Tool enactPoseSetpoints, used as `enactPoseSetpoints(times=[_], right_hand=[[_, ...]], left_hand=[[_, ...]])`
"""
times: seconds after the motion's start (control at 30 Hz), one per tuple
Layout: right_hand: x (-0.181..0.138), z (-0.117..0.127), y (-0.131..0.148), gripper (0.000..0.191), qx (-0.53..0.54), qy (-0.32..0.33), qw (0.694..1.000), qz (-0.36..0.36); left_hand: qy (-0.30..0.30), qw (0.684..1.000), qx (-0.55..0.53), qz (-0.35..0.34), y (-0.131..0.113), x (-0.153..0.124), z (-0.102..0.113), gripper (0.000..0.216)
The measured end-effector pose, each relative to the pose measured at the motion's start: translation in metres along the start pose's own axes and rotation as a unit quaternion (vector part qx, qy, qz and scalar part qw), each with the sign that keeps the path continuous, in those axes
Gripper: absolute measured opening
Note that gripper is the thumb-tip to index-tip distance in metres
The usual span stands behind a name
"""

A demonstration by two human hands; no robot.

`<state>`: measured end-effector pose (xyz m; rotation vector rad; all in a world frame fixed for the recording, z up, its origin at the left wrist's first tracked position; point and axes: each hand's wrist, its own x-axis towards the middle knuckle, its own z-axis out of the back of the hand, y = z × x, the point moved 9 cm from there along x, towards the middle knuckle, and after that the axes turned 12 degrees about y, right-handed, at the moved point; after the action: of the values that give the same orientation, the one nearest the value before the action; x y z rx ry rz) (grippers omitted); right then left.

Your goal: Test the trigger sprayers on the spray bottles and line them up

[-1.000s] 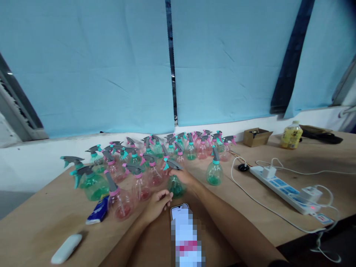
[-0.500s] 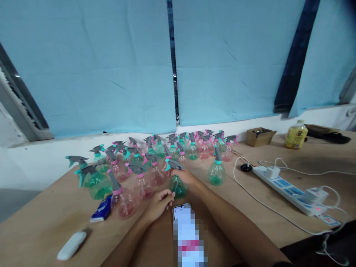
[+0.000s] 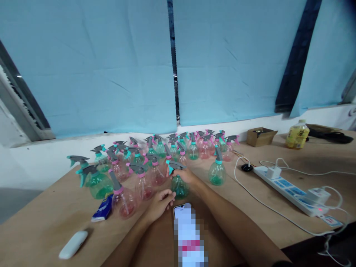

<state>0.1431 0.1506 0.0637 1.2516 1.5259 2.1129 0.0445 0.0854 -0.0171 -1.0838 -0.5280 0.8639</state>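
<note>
A green spray bottle (image 3: 180,188) with a grey and turquoise trigger head stands upright in front of me, with some liquid inside. My right hand (image 3: 185,175) grips it around the neck, just below the head; part of the fingers is hidden behind it. On the table to the bottle's left rests my left hand (image 3: 162,202), fingers curled in and holding nothing I can see. Its fingertips come close to the bottle's base; I cannot tell whether they touch. A phone (image 3: 182,212), partly pixelated, lies between my forearms.
Several pink and green spray bottles (image 3: 143,187) crowd the left and back. Another green spray bottle (image 3: 217,174) stands alone to the right. Also around are a blue packet (image 3: 102,208), a white case (image 3: 73,244), a power strip (image 3: 289,191) with cables, a cardboard box (image 3: 260,138) and a yellow-labelled bottle (image 3: 297,135).
The held spray bottle's head has shifted very slightly right and down, with my right hand still around its neck. My left hand keeps its curled pose on the table.
</note>
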Motion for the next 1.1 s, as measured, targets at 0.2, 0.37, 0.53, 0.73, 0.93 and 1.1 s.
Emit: enactPoseSetpoints(times=[0.2, 0.37, 0.53, 0.73, 0.93, 1.1], right_hand=[[-0.0003, 0.0008, 0.0016, 0.026, -0.01, 0.013, 1.0, 0.002], [-0.0006, 0.005, 0.0002, 0.023, -0.023, -0.014, 0.999, -0.02], [-0.0008, 0.0006, 0.007, 0.022, -0.011, -0.007, 1.0, -0.008], [-0.0011, 0.0058, 0.0038, 0.02, -0.031, -0.012, 0.999, -0.015], [-0.0007, 0.0047, 0.0008, 0.016, -0.018, -0.004, 1.0, 0.003], [-0.0004, 0.003, -0.0018, 0.017, -0.001, -0.006, 1.0, 0.004]], left_hand=[[0.001, 1.0, -0.003, 0.001, 0.0004, 0.0, -0.0002, 0.045], [-0.002, 1.0, 0.002, 0.007, -0.0026, -0.001, -0.0006, 0.045], [-0.001, 1.0, -0.003, 0.007, -0.0037, -0.0006, -0.0011, 0.046], [-0.001, 1.0, 0.002, 0.009, -0.0024, -0.0005, -0.0005, 0.046], [0.0, 1.0, 0.002, 0.005, -0.0013, -0.0008, -0.0002, 0.046], [0.001, 1.0, 0.002, 0.003, -0.0021, -0.0005, -0.0007, 0.046]])
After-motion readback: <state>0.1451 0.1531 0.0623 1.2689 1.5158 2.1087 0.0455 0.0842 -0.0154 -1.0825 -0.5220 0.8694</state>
